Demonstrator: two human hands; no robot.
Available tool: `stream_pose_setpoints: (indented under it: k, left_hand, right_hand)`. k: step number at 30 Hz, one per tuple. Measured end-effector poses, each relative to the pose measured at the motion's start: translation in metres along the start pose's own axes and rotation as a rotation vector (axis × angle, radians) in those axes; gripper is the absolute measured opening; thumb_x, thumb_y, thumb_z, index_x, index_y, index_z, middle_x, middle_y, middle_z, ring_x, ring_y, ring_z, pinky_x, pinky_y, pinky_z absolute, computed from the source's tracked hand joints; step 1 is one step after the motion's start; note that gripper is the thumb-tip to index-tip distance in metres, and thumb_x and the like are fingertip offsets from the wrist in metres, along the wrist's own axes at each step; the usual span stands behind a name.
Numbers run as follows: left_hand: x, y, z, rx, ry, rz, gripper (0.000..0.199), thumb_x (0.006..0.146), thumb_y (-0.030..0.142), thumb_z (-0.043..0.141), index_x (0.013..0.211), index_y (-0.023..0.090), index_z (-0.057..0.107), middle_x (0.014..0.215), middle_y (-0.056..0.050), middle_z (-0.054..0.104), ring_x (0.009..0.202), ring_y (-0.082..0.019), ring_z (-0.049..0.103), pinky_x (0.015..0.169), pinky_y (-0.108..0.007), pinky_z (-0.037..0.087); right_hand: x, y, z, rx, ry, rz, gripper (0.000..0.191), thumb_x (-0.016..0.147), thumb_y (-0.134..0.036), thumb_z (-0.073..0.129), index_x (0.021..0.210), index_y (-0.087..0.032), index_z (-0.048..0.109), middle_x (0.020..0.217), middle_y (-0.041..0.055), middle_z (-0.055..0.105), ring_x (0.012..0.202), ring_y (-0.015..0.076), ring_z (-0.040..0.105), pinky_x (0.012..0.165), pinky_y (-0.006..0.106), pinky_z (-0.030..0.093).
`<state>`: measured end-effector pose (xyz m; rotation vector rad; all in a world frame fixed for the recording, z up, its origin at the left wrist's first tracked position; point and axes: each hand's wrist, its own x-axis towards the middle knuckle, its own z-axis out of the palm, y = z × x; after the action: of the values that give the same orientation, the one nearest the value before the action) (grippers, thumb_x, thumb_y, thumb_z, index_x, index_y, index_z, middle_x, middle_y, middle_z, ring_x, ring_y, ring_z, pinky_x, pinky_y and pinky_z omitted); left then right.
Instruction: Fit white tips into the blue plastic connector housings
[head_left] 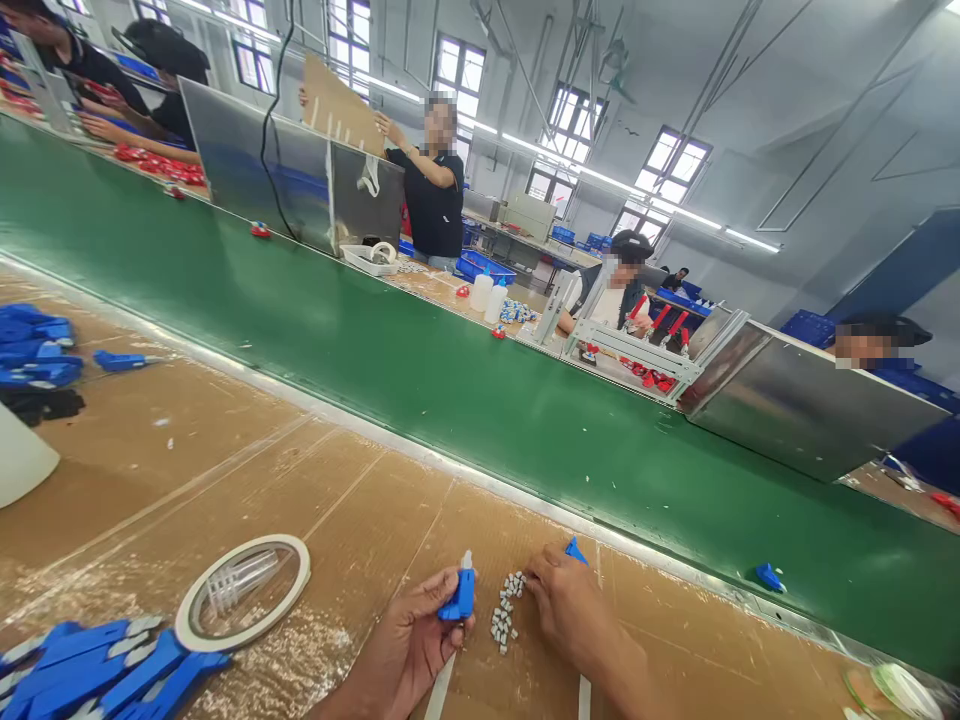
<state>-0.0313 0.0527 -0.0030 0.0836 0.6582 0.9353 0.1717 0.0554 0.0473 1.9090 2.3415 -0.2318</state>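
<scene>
My left hand (424,630) holds a blue plastic part (459,597) with a pale tip pointing up, pinched between thumb and fingers. Just right of it, a small pile of grey pieces (504,615) lies on the brown cardboard-covered table (360,560). At the pile's right edge is my right hand (566,600), its fingers curled down and touching the upper pieces. Whatever its fingertips may hold is hidden. Beyond that hand, a blue piece (575,550) pokes out near the belt's edge.
A tape roll (300,590) surrounds clear plastic pieces. Blue parts (127,665) lie at the lower left, more (34,345) at the upper left. A green conveyor belt (360,350) crosses behind, carrying a blue part (769,577). A jar (900,690) stands lower right. People work beyond the belt.
</scene>
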Motion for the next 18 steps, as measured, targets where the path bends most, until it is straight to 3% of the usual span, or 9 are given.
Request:
stream_pose_setpoints:
  k: [6, 13, 16, 18]
  left_hand:
    - [0.003, 0.0, -0.003, -0.01, 0.007, -0.034, 0.004, 0.084, 0.009, 0.067, 0.085, 0.008, 0.071, 0.066, -0.004, 0.065, 0.054, -0.012, 0.065, 0.045, -0.015, 0.052]
    - [0.006, 0.0, -0.006, -0.013, -0.006, -0.052, 0.007, 0.081, 0.011, 0.071, 0.087, 0.007, 0.071, 0.067, -0.004, 0.065, 0.055, -0.012, 0.065, 0.047, -0.016, 0.052]
    - [0.002, 0.001, -0.004, 0.002, -0.002, -0.054, 0.01, 0.078, 0.013, 0.075, 0.086, 0.008, 0.072, 0.067, -0.003, 0.065, 0.056, -0.012, 0.064, 0.048, -0.016, 0.052]
    - [-0.001, 0.001, -0.003, 0.029, -0.008, -0.043, 0.015, 0.075, 0.015, 0.079, 0.087, 0.009, 0.072, 0.067, -0.003, 0.066, 0.056, -0.011, 0.064, 0.049, -0.016, 0.052]
  right_hand:
    - [0.008, -0.008, 0.001, -0.17, -0.08, -0.055, 0.026, 0.084, -0.001, 0.052, 0.092, -0.016, 0.072, 0.097, 0.0111, 0.073, 0.081, 0.0223, 0.07, 0.061, 0.028, 0.038]
    - [0.021, -0.025, -0.011, -0.249, -0.147, -0.17, 0.016, 0.078, -0.005, 0.062, 0.089, -0.008, 0.073, 0.091, 0.0209, 0.073, 0.089, 0.0329, 0.069, 0.062, 0.032, 0.044]
    - [0.016, -0.023, -0.014, -0.212, -0.095, -0.144, 0.017, 0.083, -0.005, 0.056, 0.091, -0.009, 0.071, 0.094, 0.0194, 0.073, 0.088, 0.0295, 0.068, 0.065, 0.031, 0.045]
    - [0.003, -0.021, -0.017, -0.092, 0.002, -0.094, 0.019, 0.088, -0.007, 0.05, 0.092, -0.013, 0.068, 0.091, 0.013, 0.072, 0.081, 0.023, 0.068, 0.067, 0.029, 0.046]
